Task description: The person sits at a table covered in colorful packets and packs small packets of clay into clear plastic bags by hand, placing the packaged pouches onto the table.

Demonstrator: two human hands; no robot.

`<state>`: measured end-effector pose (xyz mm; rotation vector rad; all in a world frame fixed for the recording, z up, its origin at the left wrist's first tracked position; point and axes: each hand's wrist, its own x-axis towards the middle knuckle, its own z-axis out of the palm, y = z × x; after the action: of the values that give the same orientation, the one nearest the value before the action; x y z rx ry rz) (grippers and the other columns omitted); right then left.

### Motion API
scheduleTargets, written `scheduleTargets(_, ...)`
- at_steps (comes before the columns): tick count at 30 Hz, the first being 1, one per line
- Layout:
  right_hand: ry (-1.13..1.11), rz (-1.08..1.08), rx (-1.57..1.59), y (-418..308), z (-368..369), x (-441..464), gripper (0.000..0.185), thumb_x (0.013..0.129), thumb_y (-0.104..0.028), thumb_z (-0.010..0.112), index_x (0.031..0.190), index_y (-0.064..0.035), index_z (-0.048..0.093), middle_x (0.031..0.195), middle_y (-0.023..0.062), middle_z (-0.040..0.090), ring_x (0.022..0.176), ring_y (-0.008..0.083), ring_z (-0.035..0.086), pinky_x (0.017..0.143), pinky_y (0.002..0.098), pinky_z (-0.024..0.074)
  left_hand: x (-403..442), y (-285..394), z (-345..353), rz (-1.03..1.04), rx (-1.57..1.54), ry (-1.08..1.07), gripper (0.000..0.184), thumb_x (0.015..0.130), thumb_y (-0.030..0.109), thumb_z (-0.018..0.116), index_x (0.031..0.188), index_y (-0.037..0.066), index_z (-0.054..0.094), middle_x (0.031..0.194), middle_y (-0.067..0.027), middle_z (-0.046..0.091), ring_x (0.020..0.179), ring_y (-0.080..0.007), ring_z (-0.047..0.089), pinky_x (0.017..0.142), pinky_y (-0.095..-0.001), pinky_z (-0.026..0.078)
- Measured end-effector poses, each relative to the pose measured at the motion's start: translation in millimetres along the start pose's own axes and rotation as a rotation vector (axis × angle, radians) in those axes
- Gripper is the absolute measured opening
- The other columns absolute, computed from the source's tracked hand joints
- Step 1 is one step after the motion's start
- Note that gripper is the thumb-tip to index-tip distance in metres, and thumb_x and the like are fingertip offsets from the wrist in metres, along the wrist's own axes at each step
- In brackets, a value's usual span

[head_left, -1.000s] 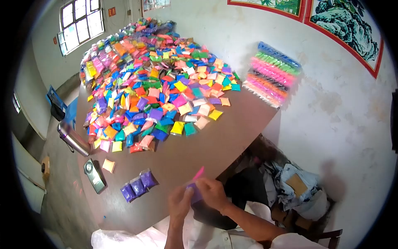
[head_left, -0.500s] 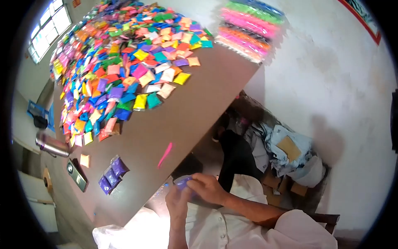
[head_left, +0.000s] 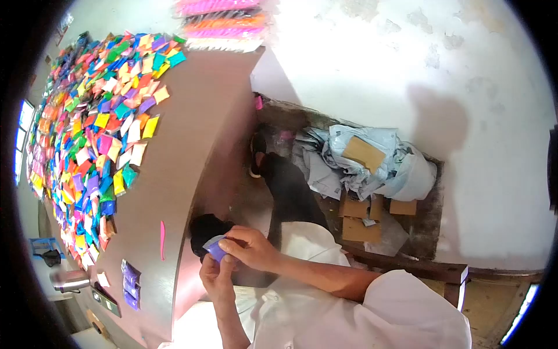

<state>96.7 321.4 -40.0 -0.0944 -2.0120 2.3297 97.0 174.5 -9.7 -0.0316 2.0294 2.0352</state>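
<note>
A small purple packet (head_left: 215, 249) with a clear film edge is held up between my hands, just off the table's near edge. My right hand (head_left: 254, 249) pinches it from the right side, thumb across its face. From below, my left hand (head_left: 218, 278) has its fingertips closed on the packet's lower part. On the table, left of my hands, lie a joined strip of purple packets (head_left: 131, 284) and a thin pink strip (head_left: 163, 239).
A large heap of colourful packets (head_left: 99, 134) covers the far side of the table (head_left: 192, 99). Stacked bagged bundles (head_left: 224, 26) stand at its back end. A metal flask (head_left: 71, 281) and a phone (head_left: 104, 301) are at left. Grey plastic bags (head_left: 372, 166) and cardboard (head_left: 360, 228) fill the floor at right.
The view has swung to the right, so the table and heap sit further left. My hands still grip the purple packet, which now shows more clearly.
</note>
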Motion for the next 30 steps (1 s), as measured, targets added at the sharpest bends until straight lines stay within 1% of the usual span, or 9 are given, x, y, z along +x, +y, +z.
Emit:
scheduleTargets(2, -0.089, 0.083, 0.156, 1, -7, 0, 0.025, 0.104, -0.025, 0.067, 0.11, -0.0007, 0.071, 0.097, 0.0049, 0.064, 0.087, 0.0117, 0.063, 0.076, 0.0283, 0.0536, 1, 1, 4, 0.001, 0.005, -0.005, 0.028, 0.098, 0.027, 0.076, 0.11, 0.003, 0.069, 0.089, -0.0007, 0.07, 0.078, -0.0079, 0.062, 0.071, -0.0247, 0.05)
scheduleTargets(11, -0.041, 0.016, 0.082, 10, -19, 13, 0.023, 0.102, -0.021, 0.069, 0.111, -0.0007, 0.073, 0.1, 0.002, 0.063, 0.085, 0.0112, 0.061, 0.075, 0.0272, 0.0524, 13, -3, 23, -0.035, -0.018, 0.034, 0.026, 0.094, 0.017, 0.078, 0.114, 0.002, 0.07, 0.097, -0.0015, 0.07, 0.085, -0.0085, 0.063, 0.074, -0.0236, 0.051)
scheduleTargets(14, -0.021, 0.112, 0.238, 23, -16, 9, 0.021, 0.101, -0.02, 0.07, 0.109, -0.0011, 0.075, 0.1, 0.0028, 0.065, 0.086, 0.0106, 0.063, 0.075, 0.026, 0.052, 14, -6, 20, -0.091, 0.054, 0.015, 0.025, 0.093, 0.013, 0.077, 0.114, 0.0, 0.071, 0.095, -0.0001, 0.07, 0.083, -0.0078, 0.062, 0.074, -0.0229, 0.051)
scheduleTargets(18, 0.01, 0.156, 0.207, 11, -28, 6, 0.018, 0.1, -0.018, 0.07, 0.109, -0.0027, 0.076, 0.1, 0.0021, 0.069, 0.087, 0.009, 0.065, 0.076, 0.0257, 0.0529, 14, -6, 23, -0.117, 0.087, -0.023, 0.023, 0.094, 0.012, 0.076, 0.114, 0.001, 0.071, 0.091, 0.0017, 0.068, 0.079, -0.0067, 0.061, 0.07, -0.022, 0.049)
scheduleTargets(19, 0.012, 0.146, 0.225, 10, -30, 6, 0.018, 0.1, -0.017, 0.07, 0.108, -0.0021, 0.076, 0.097, 0.0021, 0.071, 0.086, 0.008, 0.065, 0.075, 0.0263, 0.0535, 15, -3, 30, -0.11, 0.079, -0.021, 0.021, 0.096, 0.017, 0.076, 0.11, 0.002, 0.071, 0.087, -0.0005, 0.067, 0.075, -0.0077, 0.058, 0.067, -0.0242, 0.048)
scheduleTargets(21, 0.028, 0.307, 0.3, 6, -33, 7, 0.018, 0.099, -0.016, 0.071, 0.106, -0.001, 0.076, 0.092, 0.0022, 0.072, 0.085, 0.0077, 0.065, 0.074, 0.026, 0.0537, 15, -3, 31, -0.168, 0.12, -0.033, 0.025, 0.095, 0.018, 0.075, 0.113, 0.001, 0.071, 0.09, -0.0019, 0.067, 0.077, -0.0087, 0.061, 0.07, -0.0248, 0.05)
scheduleTargets(24, 0.095, 0.231, 0.261, 3, -33, 7, 0.016, 0.098, -0.015, 0.07, 0.103, 0.0002, 0.075, 0.091, 0.0017, 0.072, 0.084, 0.008, 0.064, 0.074, 0.0257, 0.0537, 15, -9, 31, -0.18, -0.011, -0.042, 0.035, 0.095, 0.023, 0.077, 0.12, 0.0, 0.069, 0.096, -0.0051, 0.07, 0.083, -0.0113, 0.066, 0.079, -0.0276, 0.056)
scheduleTargets(28, 0.065, 0.195, 0.242, 15, -30, 7, 0.024, 0.101, -0.022, 0.07, 0.107, 0.001, 0.073, 0.09, 0.0047, 0.072, 0.082, 0.0104, 0.066, 0.071, 0.0275, 0.0553, 13, -13, 27, -0.151, 0.018, -0.052, 0.026, 0.101, 0.023, 0.073, 0.116, 0.001, 0.069, 0.095, -0.004, 0.072, 0.081, -0.0102, 0.065, 0.076, -0.026, 0.055)
scheduleTargets(30, 0.032, 0.27, 0.337, 16, -28, 5, 0.024, 0.101, -0.022, 0.07, 0.108, 0.0009, 0.073, 0.092, 0.0047, 0.072, 0.083, 0.0102, 0.066, 0.075, 0.0276, 0.0551, 13, -18, 21, -0.15, 0.026, -0.044, 0.028, 0.1, 0.024, 0.074, 0.116, 0.002, 0.069, 0.096, -0.0039, 0.072, 0.081, -0.01, 0.065, 0.076, -0.0258, 0.054)
